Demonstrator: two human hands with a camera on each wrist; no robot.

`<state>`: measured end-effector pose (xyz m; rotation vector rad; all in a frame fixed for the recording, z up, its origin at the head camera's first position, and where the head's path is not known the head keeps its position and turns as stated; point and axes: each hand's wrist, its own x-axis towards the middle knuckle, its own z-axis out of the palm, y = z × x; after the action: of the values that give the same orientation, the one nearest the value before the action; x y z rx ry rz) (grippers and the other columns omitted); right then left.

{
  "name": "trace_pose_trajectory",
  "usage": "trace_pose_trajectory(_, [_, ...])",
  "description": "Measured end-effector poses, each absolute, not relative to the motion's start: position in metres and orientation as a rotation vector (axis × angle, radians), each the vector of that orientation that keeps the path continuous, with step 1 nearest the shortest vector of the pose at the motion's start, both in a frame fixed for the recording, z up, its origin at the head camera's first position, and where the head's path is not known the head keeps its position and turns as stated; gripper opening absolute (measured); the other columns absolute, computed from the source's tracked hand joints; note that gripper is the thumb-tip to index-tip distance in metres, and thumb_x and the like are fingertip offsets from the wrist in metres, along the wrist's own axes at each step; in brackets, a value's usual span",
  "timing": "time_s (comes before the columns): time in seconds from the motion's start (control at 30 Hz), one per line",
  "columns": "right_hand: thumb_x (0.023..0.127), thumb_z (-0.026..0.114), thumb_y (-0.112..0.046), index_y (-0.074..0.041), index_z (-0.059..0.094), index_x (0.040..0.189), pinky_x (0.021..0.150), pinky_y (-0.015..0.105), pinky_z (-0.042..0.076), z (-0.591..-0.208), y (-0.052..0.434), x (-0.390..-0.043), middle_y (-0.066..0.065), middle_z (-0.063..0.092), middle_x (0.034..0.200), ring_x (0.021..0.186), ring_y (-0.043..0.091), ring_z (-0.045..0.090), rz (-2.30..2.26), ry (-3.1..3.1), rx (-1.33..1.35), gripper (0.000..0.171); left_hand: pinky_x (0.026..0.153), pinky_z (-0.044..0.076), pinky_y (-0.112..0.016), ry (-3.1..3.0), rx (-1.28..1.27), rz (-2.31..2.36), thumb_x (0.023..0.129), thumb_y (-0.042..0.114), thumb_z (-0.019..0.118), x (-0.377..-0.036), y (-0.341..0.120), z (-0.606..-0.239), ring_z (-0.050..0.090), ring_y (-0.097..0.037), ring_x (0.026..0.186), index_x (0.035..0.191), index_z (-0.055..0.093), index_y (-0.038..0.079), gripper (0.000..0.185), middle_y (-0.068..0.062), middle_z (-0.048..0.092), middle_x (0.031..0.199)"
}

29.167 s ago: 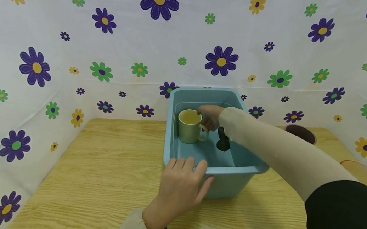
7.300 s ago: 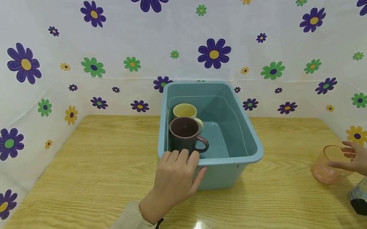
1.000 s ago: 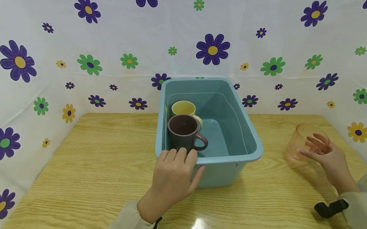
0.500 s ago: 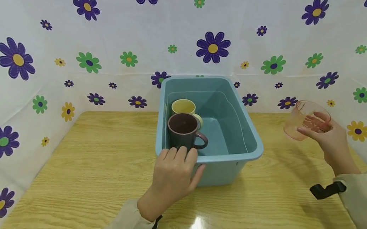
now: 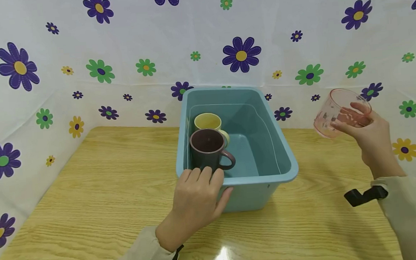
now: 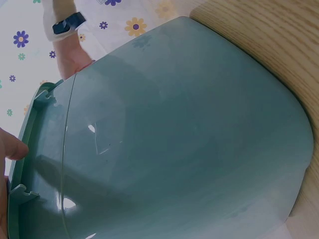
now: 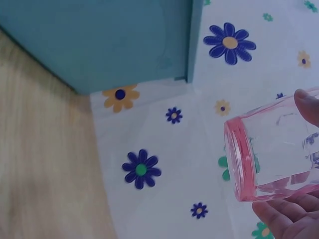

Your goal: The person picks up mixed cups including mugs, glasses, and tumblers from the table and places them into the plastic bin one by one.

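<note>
Nearest me, my left hand [image 5: 198,195] lies flat over the near rim of the bin [image 5: 269,178], fingers [image 5: 205,175] straight and pressing the edge, thumb down the outer wall; it holds nothing, it only steadies. The left wrist view shows little but the bin's outer wall [image 6: 174,139] and a fingertip at the rim. The bin stands on the desk [image 5: 89,194]. Inside it, against the left wall: brown mug [image 5: 209,152], upright, handle to the right; just behind and touching it, or nearly so, yellow mug [image 5: 208,122]. The right half of the bin floor is bare. Farther off and to the right, my right hand [image 5: 369,135] holds the pink cup [image 5: 333,113] in the air, well clear of the desk and beside the bin, fingers curled round its wall, forearm raised, the cup tilted with its base toward the bin. Risks, as I judge them: the cup is smooth and tipped, so a loose hold could let it slide out; a low pass could knock it on the bin's right rim; set down too far left, it would strike the mugs. Backdrop: flowered sheet [image 5: 201,33].
</note>
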<state>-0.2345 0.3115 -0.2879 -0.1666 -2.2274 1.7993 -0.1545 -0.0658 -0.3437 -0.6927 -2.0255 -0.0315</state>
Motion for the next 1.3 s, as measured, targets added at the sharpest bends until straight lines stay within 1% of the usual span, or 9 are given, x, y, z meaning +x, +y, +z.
trace_pose_trajectory(0.27, [0.073,0.079,-0.019,-0.015,0.041,0.139,0.069,0.006,0.048,-0.26,0.294,-0.245,-0.016,0.062,0.107,0.086,-0.007,0.063,1.874,-2.158,-0.06,0.077,0.05,0.032,-0.029,-2.04,-0.681,-0.041,0.095,0.041,0.033,-0.153,-0.065,-0.343,0.043,-0.019,0.048,0.076,0.053,0.01,0.042,-0.002,0.047,0.058])
trace_pose_trajectory(0.37, [0.072,0.079,-0.021,-0.016,0.041,0.139,0.069,0.006,0.048,-0.251,0.286,-0.249,-0.01,0.062,0.117,0.088,-0.006,0.063,1.864,-2.173,-0.041,0.078,0.05,0.032,-0.029,-2.035,-0.682,-0.039,0.094,0.041,0.034,-0.153,-0.066,-0.343,0.043,-0.019,0.048,0.075,0.052,0.01,0.041,-0.002,0.046,0.058])
trace_pose_trajectory(0.5, [0.07,0.081,-0.025,-0.018,0.042,0.138,0.069,0.006,0.048,-0.24,0.273,-0.255,-0.002,0.056,0.133,0.092,-0.003,0.062,1.858,-2.197,-0.039,0.079,0.049,0.032,-0.029,-2.023,-0.686,-0.048,0.094,0.04,0.035,-0.153,-0.066,-0.344,0.043,-0.019,0.048,0.076,0.053,0.009,0.04,-0.003,0.047,0.058])
trace_pose_trajectory(0.6, [0.069,0.082,-0.026,-0.018,0.042,0.138,0.07,0.008,0.049,-0.233,0.26,-0.26,0.001,0.052,0.139,0.097,0.001,0.061,1.878,-2.2,-0.038,0.08,0.049,0.031,-0.029,-2.02,-0.682,-0.045,0.094,0.04,0.035,-0.153,-0.066,-0.344,0.043,-0.019,0.048,0.075,0.052,0.009,0.04,-0.003,0.046,0.058])
trace_pose_trajectory(0.73, [0.069,0.081,-0.03,-0.02,0.041,0.139,0.083,0.014,0.048,-0.224,0.244,-0.265,0.0,0.051,0.14,0.112,0.008,0.06,1.837,-2.241,-0.027,0.082,0.049,0.031,-0.029,-2.02,-0.676,-0.029,0.095,0.04,0.032,-0.153,-0.066,-0.344,0.042,-0.018,0.047,0.074,0.051,0.01,0.042,-0.002,0.044,0.057])
trace_pose_trajectory(0.83, [0.068,0.081,-0.035,-0.021,0.04,0.139,0.097,0.025,0.043,-0.219,0.233,-0.269,-0.002,0.05,0.141,0.123,0.015,0.055,1.773,-2.285,-0.02,0.083,0.049,0.031,-0.029,-2.021,-0.677,-0.028,0.095,0.041,0.031,-0.153,-0.066,-0.343,0.042,-0.018,0.047,0.074,0.051,0.01,0.043,-0.002,0.044,0.057])
trace_pose_trajectory(0.93, [0.068,0.08,-0.037,-0.022,0.04,0.14,0.105,0.035,0.037,-0.215,0.222,-0.274,-0.002,0.05,0.141,0.126,0.017,0.053,1.724,-2.317,-0.012,0.084,0.049,0.031,-0.029,-2.025,-0.676,-0.025,0.095,0.041,0.031,-0.153,-0.066,-0.344,0.042,-0.018,0.047,0.074,0.051,0.01,0.043,-0.002,0.045,0.057])
trace_pose_trajectory(1.03, [0.068,0.08,-0.038,-0.023,0.04,0.139,0.107,0.037,0.037,-0.211,0.212,-0.279,-0.002,0.051,0.14,0.125,0.017,0.053,1.707,-2.331,0.007,0.083,0.049,0.031,-0.029,-2.025,-0.675,-0.021,0.095,0.041,0.031,-0.154,-0.066,-0.344,0.042,-0.018,0.047,0.074,0.052,0.01,0.043,-0.002,0.046,0.057])
trace_pose_trajectory(1.3, [0.07,0.079,-0.036,-0.02,0.041,0.139,0.105,0.036,0.039,-0.204,0.185,-0.291,0.001,0.052,0.139,0.123,0.019,0.053,1.717,-2.333,0.056,0.08,0.049,0.03,-0.028,-2.007,-0.687,-0.046,0.095,0.04,0.033,-0.154,-0.066,-0.344,0.043,-0.018,0.048,0.076,0.053,0.01,0.04,-0.002,0.047,0.058])
